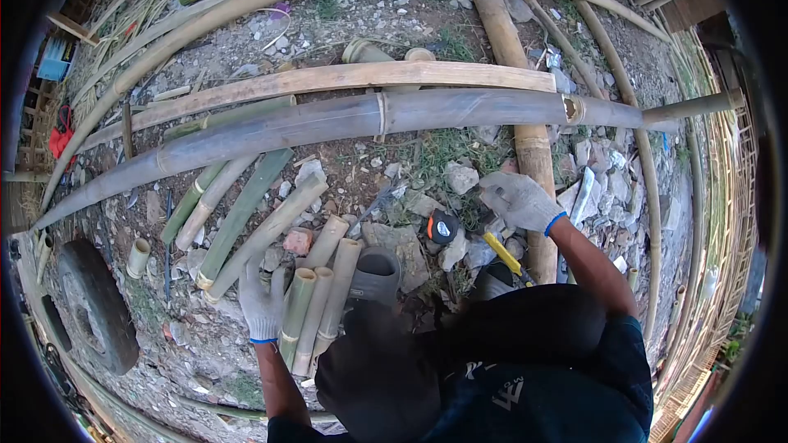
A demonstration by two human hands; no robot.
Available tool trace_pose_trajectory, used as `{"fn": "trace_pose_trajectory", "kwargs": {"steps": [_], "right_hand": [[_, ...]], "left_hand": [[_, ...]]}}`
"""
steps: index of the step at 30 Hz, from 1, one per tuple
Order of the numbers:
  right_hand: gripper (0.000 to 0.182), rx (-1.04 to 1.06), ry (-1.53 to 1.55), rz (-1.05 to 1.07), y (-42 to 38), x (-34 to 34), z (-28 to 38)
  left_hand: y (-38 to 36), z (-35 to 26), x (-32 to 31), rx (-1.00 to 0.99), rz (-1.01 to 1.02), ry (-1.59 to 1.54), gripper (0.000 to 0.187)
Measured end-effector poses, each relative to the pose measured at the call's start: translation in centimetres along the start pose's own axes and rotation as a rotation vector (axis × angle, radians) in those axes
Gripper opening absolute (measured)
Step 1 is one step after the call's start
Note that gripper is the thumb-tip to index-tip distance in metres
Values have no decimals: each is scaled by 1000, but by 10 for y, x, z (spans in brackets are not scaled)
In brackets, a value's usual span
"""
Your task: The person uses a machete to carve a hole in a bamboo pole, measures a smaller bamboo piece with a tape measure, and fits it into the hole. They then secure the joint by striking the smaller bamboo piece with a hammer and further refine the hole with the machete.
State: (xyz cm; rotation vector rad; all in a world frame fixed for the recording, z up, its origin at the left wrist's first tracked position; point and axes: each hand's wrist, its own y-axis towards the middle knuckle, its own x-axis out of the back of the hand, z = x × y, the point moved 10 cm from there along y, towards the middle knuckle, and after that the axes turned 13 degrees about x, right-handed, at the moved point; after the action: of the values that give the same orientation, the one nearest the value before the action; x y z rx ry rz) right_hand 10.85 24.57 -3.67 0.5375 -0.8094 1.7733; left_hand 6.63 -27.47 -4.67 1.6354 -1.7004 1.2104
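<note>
Bamboo pieces (pixel 316 312), short and cut, lie in a small bundle on the stony ground (pixel 197 336) just in front of the person's knees, and they point away from the body. The left hand (pixel 263 299), in a grey glove with a blue cuff, rests on the left side of this bundle; its grip is open, the fingers are stretched flat along the pieces and do not close around any of them. Beside the bundle, to the right, a dark rubber boot (pixel 377 275) stands on the ground. A little further right lies a yellow tool (pixel 502 253) with a dark end, near the right forearm. The right hand (pixel 519 201), also in a grey glove, reaches forward over the broken stones (pixel 460 176); its fingers are bent downward and half open, and I cannot tell if they hold something. Between the two hands a round black and orange tape measure (pixel 442 228) lies among the stones. Behind the bundle some green bamboo strips (pixel 242 209) lie tilted. Further away a long dark bamboo pole (pixel 369 119) crosses the whole view, and a pale split bamboo pole (pixel 345 78) lies just behind it. At the left edge an old tyre (pixel 98 303) lies on the ground.
</note>
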Motion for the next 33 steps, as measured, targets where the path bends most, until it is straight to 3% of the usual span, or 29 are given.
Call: {"fn": "trace_pose_trajectory", "kwargs": {"steps": [3,5,8,11,12,15,18,20,22,25,26,29,30,33], "right_hand": [[40,13,-55,30,-16,-15,-2],[45,145,-166,121,-16,-38,12],[58,255,-224,338,-9,-66,35],[61,424,-223,336,9,-87,60],[62,444,-222,320,17,-94,67],[63,385,-304,356,38,-126,74],[62,337,-485,410,40,-145,64],[63,315,-551,350,36,-143,56],[64,190,-435,341,31,-136,44],[63,94,-197,265,24,-130,25],[63,99,-155,234,23,-126,20],[67,88,10,161,20,-114,0],[69,75,110,109,19,-109,-8],[82,-100,637,130,24,-103,-15]], "left_hand": [[40,-42,-14,-165,-3,221,60],[60,-52,-29,-198,45,370,63],[56,-65,-9,-265,29,258,61],[28,-30,12,-97,55,-30,55],[9,-11,14,-87,24,-69,45],[-38,45,-10,146,214,-4,37],[-59,74,-19,135,194,-95,40],[-50,89,-25,278,333,-84,41],[-45,106,-35,352,406,24,41],[-67,138,-55,584,554,-174,41],[-70,127,-47,324,536,-70,47],[-89,75,-6,196,189,-37,49],[-96,89,-7,310,173,-185,69],[-117,24,-10,-16,36,201,99]]}}
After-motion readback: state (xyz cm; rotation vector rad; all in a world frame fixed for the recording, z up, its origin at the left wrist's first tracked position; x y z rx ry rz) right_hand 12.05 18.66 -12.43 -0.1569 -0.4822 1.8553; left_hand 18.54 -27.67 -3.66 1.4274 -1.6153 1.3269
